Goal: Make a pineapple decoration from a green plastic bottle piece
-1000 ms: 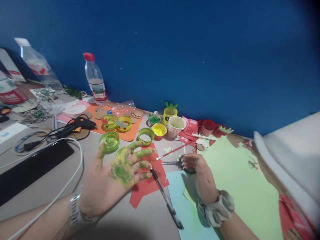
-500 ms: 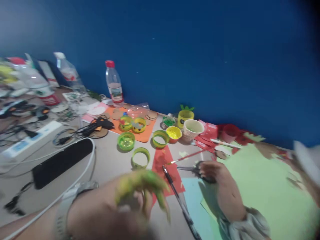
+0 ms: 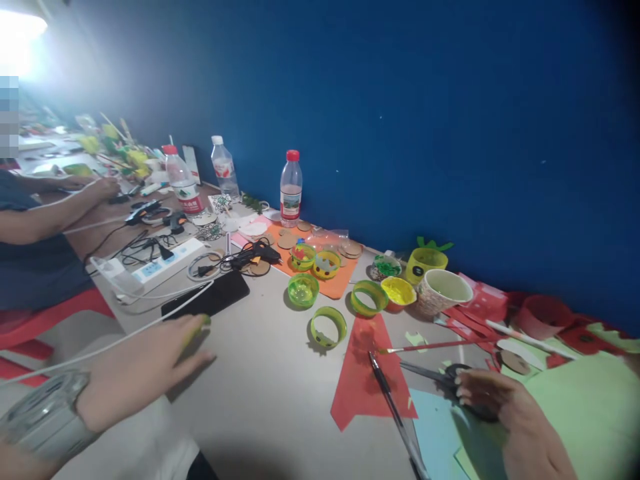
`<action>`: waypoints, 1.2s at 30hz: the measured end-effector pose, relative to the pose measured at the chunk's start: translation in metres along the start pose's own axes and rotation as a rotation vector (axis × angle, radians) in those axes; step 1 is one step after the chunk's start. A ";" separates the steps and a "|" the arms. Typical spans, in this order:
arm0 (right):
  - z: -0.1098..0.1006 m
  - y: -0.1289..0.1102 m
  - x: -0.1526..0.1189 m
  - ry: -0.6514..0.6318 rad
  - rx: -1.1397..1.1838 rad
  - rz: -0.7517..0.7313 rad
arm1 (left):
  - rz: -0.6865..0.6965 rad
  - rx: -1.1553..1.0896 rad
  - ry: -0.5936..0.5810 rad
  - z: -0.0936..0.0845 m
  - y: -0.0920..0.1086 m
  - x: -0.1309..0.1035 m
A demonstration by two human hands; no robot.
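My left hand [image 3: 145,360], with a grey watch on its wrist and green-yellow paint on its fingers, is open, thumb spread. It is just in front of a black phone [image 3: 225,293]; whether it touches the phone I cannot tell. A white cable [image 3: 125,340] crosses above it. On the right, my right hand [image 3: 510,407] has its fingers curled around the handles of black-handled scissors [image 3: 425,371], whose blades point left. Beside the scissors lie red paper [image 3: 350,393], a black pen [image 3: 393,393], a red-handled paintbrush [image 3: 430,347] and light blue paper [image 3: 435,427].
Green paper rings [image 3: 327,340] and small cups of yellow paint [image 3: 399,291] and green paint [image 3: 386,267] stand mid-table. Bottles [image 3: 291,193] stand along the blue wall. A power strip [image 3: 167,262], cables and a glue gun [image 3: 263,250] lie left. Another person's arm [image 3: 65,207] is at far left.
My left hand has moved left from near the red paper to beside the phone, and its fingers have straightened. The view has turned left. My right hand stays at the scissors.
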State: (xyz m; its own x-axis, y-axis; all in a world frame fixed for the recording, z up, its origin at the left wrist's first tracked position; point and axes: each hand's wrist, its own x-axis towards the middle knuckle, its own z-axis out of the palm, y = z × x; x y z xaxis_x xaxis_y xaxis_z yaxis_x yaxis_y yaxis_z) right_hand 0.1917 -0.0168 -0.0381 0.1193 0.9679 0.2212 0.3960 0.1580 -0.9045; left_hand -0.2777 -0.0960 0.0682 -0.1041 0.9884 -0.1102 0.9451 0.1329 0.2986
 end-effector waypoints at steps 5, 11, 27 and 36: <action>-0.002 0.006 -0.003 -0.024 0.003 0.021 | 0.049 0.051 0.166 0.006 -0.017 0.020; -0.001 0.009 -0.004 -0.019 0.033 0.030 | 0.178 0.152 0.174 0.017 -0.035 0.042; 0.003 -0.001 -0.003 0.003 0.047 0.039 | 0.110 0.092 -0.030 -0.001 -0.021 0.064; 0.001 0.000 -0.002 0.006 0.033 0.043 | 0.097 0.051 -0.013 0.002 -0.022 0.069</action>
State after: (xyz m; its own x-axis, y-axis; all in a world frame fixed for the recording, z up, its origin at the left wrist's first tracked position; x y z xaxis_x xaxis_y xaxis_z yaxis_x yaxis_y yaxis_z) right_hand 0.1904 -0.0190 -0.0385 0.1414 0.9727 0.1842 0.3600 0.1228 -0.9248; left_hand -0.3053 -0.0311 0.0522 -0.0077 0.9954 -0.0956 0.9650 0.0324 0.2601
